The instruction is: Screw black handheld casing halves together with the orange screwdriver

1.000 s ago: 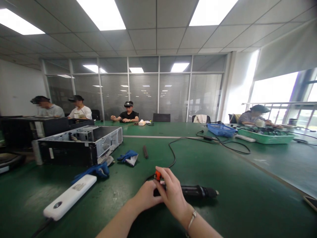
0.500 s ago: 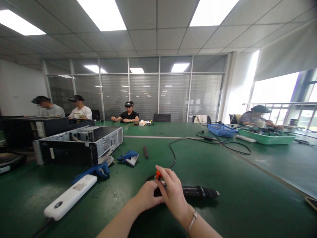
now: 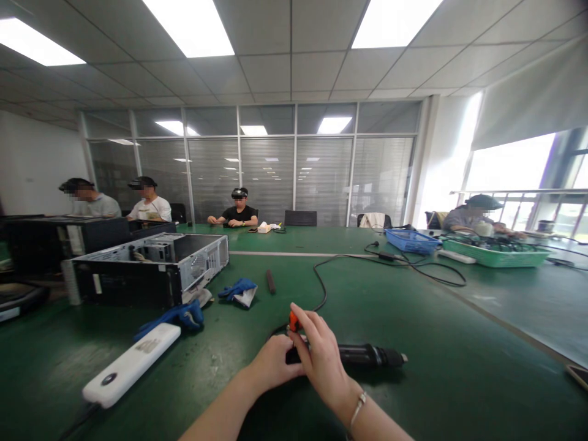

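A black electric screwdriver [image 3: 367, 356] lies on the green table [image 3: 450, 373], its metal tip pointing right and a black cable running from its left end. My right hand [image 3: 321, 361] is wrapped over its left end, fingers near an orange part [image 3: 293, 321]. My left hand [image 3: 272, 366] is closed against the same end from the left, mostly hidden behind the right hand.
A white power strip [image 3: 131, 364] lies at left, with blue gloves [image 3: 177, 315] and an open computer case [image 3: 151, 268] behind. A small black rod [image 3: 270, 281] and cable [image 3: 390, 260] lie further back. Blue [image 3: 410, 240] and green [image 3: 493, 252] baskets sit at right. Several people sit around the table.
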### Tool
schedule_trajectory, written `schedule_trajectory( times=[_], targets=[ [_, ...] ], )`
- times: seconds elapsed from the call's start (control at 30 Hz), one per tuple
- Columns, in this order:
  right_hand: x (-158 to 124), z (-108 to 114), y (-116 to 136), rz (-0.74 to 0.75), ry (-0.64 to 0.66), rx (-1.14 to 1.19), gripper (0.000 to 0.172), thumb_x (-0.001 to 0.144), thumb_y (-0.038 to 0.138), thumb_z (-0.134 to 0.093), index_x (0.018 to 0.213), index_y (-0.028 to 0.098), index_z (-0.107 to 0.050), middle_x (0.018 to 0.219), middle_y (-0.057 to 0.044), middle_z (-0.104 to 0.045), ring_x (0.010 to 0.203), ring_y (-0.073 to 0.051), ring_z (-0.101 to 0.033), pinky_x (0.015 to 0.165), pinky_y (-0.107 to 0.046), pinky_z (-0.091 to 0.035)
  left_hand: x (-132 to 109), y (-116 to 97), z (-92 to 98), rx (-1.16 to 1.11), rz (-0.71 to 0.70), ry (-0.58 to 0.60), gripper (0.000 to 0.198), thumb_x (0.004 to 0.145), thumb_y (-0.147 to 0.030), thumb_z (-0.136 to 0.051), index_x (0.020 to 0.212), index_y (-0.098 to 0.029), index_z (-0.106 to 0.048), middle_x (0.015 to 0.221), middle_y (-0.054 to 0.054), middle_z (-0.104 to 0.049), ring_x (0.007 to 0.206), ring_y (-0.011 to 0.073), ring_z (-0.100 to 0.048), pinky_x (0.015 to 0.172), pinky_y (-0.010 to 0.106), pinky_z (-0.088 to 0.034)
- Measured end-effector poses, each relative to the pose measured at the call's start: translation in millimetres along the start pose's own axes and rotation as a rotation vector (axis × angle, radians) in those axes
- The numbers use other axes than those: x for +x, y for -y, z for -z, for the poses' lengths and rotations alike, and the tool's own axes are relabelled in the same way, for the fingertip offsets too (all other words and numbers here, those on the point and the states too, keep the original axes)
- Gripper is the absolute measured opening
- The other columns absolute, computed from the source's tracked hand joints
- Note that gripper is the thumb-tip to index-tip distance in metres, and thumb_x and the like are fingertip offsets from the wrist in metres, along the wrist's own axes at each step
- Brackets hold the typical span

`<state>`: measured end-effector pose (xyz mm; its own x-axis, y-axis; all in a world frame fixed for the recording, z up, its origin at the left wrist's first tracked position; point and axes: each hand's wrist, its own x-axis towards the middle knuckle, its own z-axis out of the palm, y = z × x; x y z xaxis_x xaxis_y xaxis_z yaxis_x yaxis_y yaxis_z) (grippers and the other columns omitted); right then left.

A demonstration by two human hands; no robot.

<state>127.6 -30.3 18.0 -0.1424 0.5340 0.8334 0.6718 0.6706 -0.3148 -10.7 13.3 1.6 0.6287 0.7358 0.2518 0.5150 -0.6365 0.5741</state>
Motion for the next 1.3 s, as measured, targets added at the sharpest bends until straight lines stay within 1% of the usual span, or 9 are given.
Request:
schedule_trajectory(
  times=[0.2, 0.4, 0.6, 0.8, 0.9, 1.03, 1.1, 1.2, 1.3],
  targets=[
    [0, 4, 7, 0.068, 0.044, 0.020, 0.058, 0.092, 0.012, -0.042, 0.146, 0.025, -0.025, 0.125, -0.011, -0.054, 0.111, -0.022, -0.054, 0.094, -0.040, -0.049, 1, 1, -3.7, -0.034, -0.042, -0.038, 0.017, 0.074, -0.016, -0.059, 0.089, -0.013, -0.067, 0.085, 0.003, -0.070, 0.075, 0.0182, -0.063, 0.067, 0.022, -0.045],
    [0, 2, 3, 0.018, 0.004, 0.024, 0.050, 0.092, 0.016, -0.045, 0.139, 0.030, -0.038, 0.110, -0.008, -0.057, 0.098, -0.021, -0.059, 0.085, -0.038, -0.053, -1, -7, 3.0, -0.056, -0.039, -0.014, 0.014, 0.074, -0.019, -0.062, 0.085, -0.014, -0.067, 0.087, 0.003, -0.071, 0.075, 0.0180, -0.062, 0.070, 0.022, -0.046],
    [0, 5, 8, 0.048, 0.056, 0.036, 0.057, 0.091, 0.013, -0.043, 0.144, 0.026, -0.028, 0.122, -0.009, -0.056, 0.108, -0.022, -0.055, 0.093, -0.038, -0.050, 0, -4, 1.2, -0.043, -0.056, -0.020, 0.017, 0.074, -0.014, -0.058, 0.087, -0.013, -0.068, 0.084, 0.003, -0.070, 0.075, 0.0182, -0.063, 0.068, 0.022, -0.046],
    [-2, -1, -2, 0.004, 0.025, 0.048, 0.051, 0.091, 0.017, -0.048, 0.139, 0.029, -0.037, 0.110, -0.007, -0.059, 0.097, -0.021, -0.058, 0.086, -0.038, -0.052, 0, -2, -0.4, -0.013, -0.033, -0.017, 0.015, 0.075, -0.021, -0.062, 0.087, -0.014, -0.068, 0.085, 0.002, -0.070, 0.073, 0.0170, -0.062, 0.068, 0.021, -0.046],
    [-2, -3, -4, -0.002, 0.024, 0.069, 0.054, 0.093, 0.013, -0.043, 0.142, 0.030, -0.031, 0.114, -0.007, -0.058, 0.100, -0.020, -0.058, 0.088, -0.037, -0.051, 0, 0, -0.2, -0.003, -0.012, -0.007, 0.022, 0.075, -0.026, -0.065, 0.091, -0.012, -0.068, 0.085, 0.004, -0.071, 0.074, 0.0191, -0.063, 0.066, 0.022, -0.046],
    [-3, -2, -2, 0.020, 0.018, 0.076, 0.059, 0.092, 0.012, -0.042, 0.146, 0.029, -0.024, 0.123, -0.008, -0.055, 0.108, -0.020, -0.055, 0.094, -0.037, -0.049, 0, -3, 0.6, -0.043, -0.040, -0.016, 0.019, 0.075, -0.021, -0.063, 0.092, -0.014, -0.067, 0.087, 0.003, -0.071, 0.075, 0.0183, -0.063, 0.068, 0.022, -0.046],
    [-3, -2, -2, 0.017, 0.007, 0.058, 0.057, 0.091, 0.016, -0.047, 0.144, 0.028, -0.028, 0.123, -0.009, -0.054, 0.109, -0.022, -0.054, 0.093, -0.039, -0.049, 0, -5, 1.4, -0.059, -0.062, -0.021, 0.018, 0.076, -0.019, -0.062, 0.093, -0.016, -0.067, 0.089, 0.001, -0.071, 0.077, 0.0174, -0.063, 0.071, 0.022, -0.046],
    [-3, -2, -5, -0.005, -0.023, 0.038, 0.051, 0.090, 0.019, -0.052, 0.138, 0.029, -0.039, 0.115, -0.008, -0.055, 0.102, -0.022, -0.056, 0.087, -0.039, -0.051, 0, -5, 2.0, -0.023, -0.041, -0.008, 0.019, 0.076, -0.025, -0.065, 0.092, -0.015, -0.067, 0.087, 0.002, -0.070, 0.076, 0.0178, -0.062, 0.069, 0.022, -0.045],
    [-2, -2, -6, -0.022, 0.000, 0.063, 0.050, 0.091, 0.016, -0.046, 0.138, 0.029, -0.038, 0.110, -0.007, -0.057, 0.097, -0.020, -0.058, 0.084, -0.036, -0.053, 0, -2, 1.6, 0.030, 0.004, 0.015, 0.022, 0.077, -0.031, -0.065, 0.090, -0.013, -0.068, 0.084, 0.003, -0.070, 0.074, 0.0186, -0.061, 0.066, 0.022, -0.045]
  ],
)
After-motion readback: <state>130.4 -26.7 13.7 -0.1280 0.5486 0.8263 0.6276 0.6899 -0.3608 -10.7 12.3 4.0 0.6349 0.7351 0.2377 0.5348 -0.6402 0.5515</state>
